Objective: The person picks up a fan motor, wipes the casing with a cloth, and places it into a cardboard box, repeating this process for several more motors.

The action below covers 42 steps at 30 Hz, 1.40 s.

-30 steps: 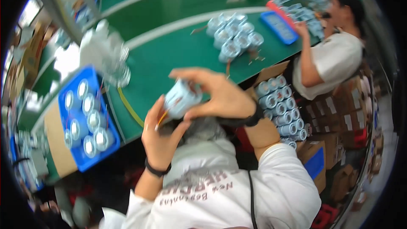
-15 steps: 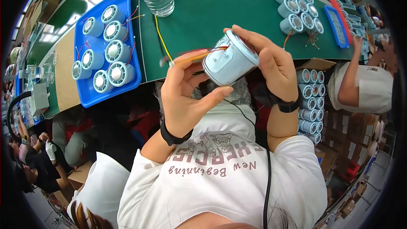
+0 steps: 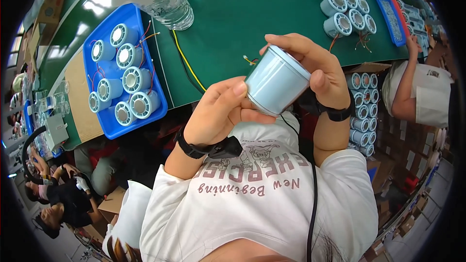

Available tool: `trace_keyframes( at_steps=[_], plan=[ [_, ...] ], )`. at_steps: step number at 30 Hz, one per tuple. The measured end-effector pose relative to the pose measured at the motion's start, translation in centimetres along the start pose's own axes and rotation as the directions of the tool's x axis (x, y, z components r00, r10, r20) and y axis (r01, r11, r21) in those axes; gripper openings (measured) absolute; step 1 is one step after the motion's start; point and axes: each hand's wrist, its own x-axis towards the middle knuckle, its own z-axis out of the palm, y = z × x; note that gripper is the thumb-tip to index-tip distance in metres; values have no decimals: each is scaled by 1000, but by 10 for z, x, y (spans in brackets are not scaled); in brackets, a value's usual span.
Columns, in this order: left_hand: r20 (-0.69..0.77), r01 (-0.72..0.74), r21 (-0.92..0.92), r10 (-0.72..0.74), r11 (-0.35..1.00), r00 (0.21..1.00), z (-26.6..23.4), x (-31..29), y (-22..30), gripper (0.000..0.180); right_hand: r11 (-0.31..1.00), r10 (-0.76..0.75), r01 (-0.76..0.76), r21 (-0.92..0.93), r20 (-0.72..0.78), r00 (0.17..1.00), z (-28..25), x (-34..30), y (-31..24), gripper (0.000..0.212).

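Note:
Between my two hands is a light-blue cylindrical motor housing, tilted, with its smooth curved wall facing up. My left hand grips its lower left end, thumb on the near edge and fingers beneath. My right hand is closed around the rim at the upper right end. A small wire connector sticks out beyond the housing's far side; the rest of its leads are hidden. To the left, a blue tray holds several similar housings with round silvery centres and thin wires.
Clear plastic cups stand on the green table, near a yellow cable. Grouped housings sit at the far right, beside a blue bin. Below them is a stack of housings. A co-worker sits at the right.
The housing has been turned: its side with the raised plate and wires now faces away, and the smooth wall shows. My left thumb has shifted to its left edge.

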Motion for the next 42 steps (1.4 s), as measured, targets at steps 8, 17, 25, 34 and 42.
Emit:
trace_keyframes(
  at_steps=[8,17,25,34,42],
  plan=[
    [-65,-163,474,219,865,974,0,7,2,63,985,172,-174,-16,-89,981,-8,9,1,90],
    [-130,-216,398,288,892,949,-7,10,11,65,952,241,-275,-132,-228,943,-5,16,-2,76],
    [0,-40,-23,40,999,999,-16,12,10,58,971,105,-141,-192,-189,976,-3,21,6,70],
    [164,247,-336,-202,909,966,-20,27,14,76,986,-3,-20,-163,-142,990,-5,33,7,78],
    [-2,191,-56,-192,980,981,-20,30,8,71,846,66,-184,-500,-245,967,-41,5,-32,66]
  ],
)
